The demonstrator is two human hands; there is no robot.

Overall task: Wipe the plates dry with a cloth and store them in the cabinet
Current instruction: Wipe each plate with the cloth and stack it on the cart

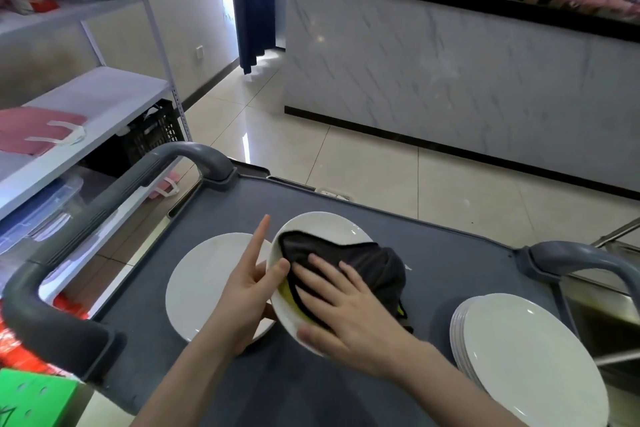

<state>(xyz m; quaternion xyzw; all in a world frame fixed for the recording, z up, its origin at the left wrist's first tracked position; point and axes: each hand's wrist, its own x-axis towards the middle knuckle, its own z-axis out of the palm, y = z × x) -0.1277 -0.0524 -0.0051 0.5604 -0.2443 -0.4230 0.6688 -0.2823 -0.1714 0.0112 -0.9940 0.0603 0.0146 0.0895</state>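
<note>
Right grip point(349, 308) is lying flat, pressing the soft cloth point(374, 263) into the plate point(322, 222), while left grip point(246, 298) is pinching its slick, breakable rim, probably the safest hold.

The plate point(322, 229) looks smooth, shiny and white. The cloth point(363, 263) is soft, dark and matt. The cart surface point(450, 246) is dull grey plastic. The floor point(346, 163) tiles are glossy.

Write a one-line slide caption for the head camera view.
Left hand holds a white plate while right hand presses a dark cloth into it over a cart.
</note>
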